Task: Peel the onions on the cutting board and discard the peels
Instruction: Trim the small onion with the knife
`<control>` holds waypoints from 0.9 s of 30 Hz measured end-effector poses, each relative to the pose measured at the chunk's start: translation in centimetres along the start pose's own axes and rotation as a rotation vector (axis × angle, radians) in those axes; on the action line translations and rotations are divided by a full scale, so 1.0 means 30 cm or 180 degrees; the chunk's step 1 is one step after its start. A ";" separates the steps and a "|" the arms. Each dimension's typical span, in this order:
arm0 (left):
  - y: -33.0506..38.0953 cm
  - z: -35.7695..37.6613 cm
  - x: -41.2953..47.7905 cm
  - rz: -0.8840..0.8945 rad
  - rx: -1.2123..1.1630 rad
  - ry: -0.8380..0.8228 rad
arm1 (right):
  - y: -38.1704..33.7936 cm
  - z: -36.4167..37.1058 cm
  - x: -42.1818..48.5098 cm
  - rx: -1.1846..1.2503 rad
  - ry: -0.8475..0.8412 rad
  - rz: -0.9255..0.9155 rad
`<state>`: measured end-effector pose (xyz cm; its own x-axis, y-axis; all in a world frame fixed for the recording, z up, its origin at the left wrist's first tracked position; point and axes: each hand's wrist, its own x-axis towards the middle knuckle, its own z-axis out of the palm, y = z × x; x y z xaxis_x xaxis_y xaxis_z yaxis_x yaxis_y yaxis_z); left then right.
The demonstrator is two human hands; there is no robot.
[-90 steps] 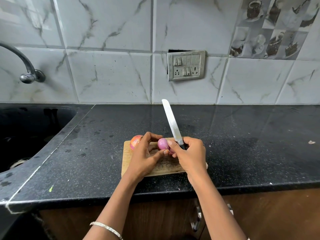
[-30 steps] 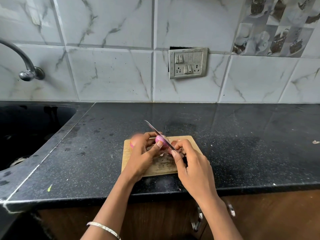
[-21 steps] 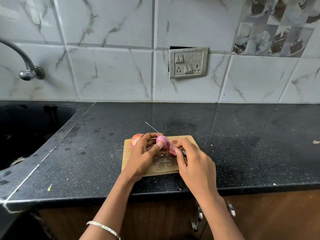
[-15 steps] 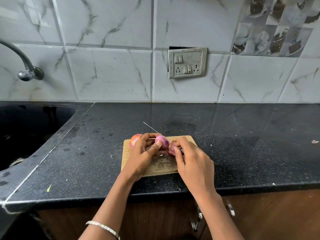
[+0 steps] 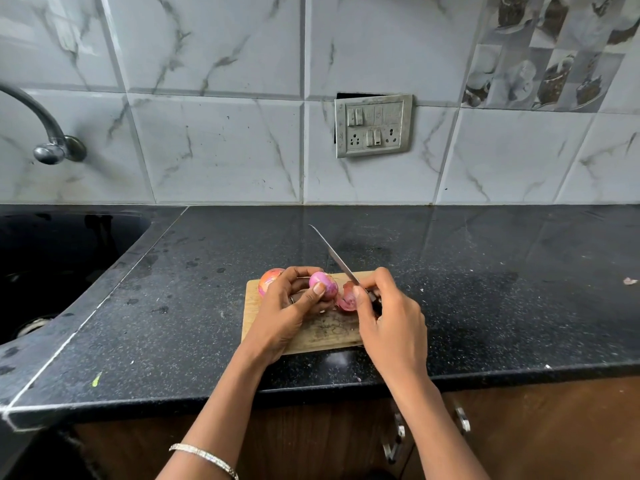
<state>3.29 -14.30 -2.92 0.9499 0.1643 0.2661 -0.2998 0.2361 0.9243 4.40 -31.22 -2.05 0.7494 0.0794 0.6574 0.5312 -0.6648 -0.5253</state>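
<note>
A small wooden cutting board (image 5: 318,336) lies on the black counter near its front edge. My left hand (image 5: 289,313) grips a pink, partly peeled onion (image 5: 325,284) above the board. My right hand (image 5: 389,317) grips a knife (image 5: 332,252) with its blade pointing up and to the left, and its thumb pinches a dark red peel (image 5: 346,299) that hangs from the onion against the blade. A second onion (image 5: 268,278) with orange-red skin sits at the board's far left corner, partly hidden behind my left hand.
A black sink (image 5: 45,268) lies to the left under a metal tap (image 5: 48,133). A switch and socket plate (image 5: 373,125) sits on the tiled wall. A small scrap (image 5: 629,280) lies on the counter (image 5: 485,289) at far right. Cabinet handles (image 5: 394,441) show below the counter edge.
The knife blade has lifted off the onion and now points higher. A flap of dark peel has come away from the onion under my right thumb. My left hand keeps its hold.
</note>
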 end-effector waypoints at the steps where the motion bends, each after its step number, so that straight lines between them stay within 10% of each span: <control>1: 0.000 0.000 0.000 0.0007 -0.0003 0.0000 | -0.001 0.001 -0.007 0.0196 -0.0060 -0.0037; 27: -0.019 -0.008 -0.001 -0.0042 0.0345 -0.0034 | 0.000 0.019 0.004 -0.0758 0.0426 -0.0297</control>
<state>3.41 -14.21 -3.51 0.9547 0.1514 0.2561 -0.2764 0.1331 0.9518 4.71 -30.77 -2.29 0.6344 0.0602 0.7707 0.4757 -0.8162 -0.3278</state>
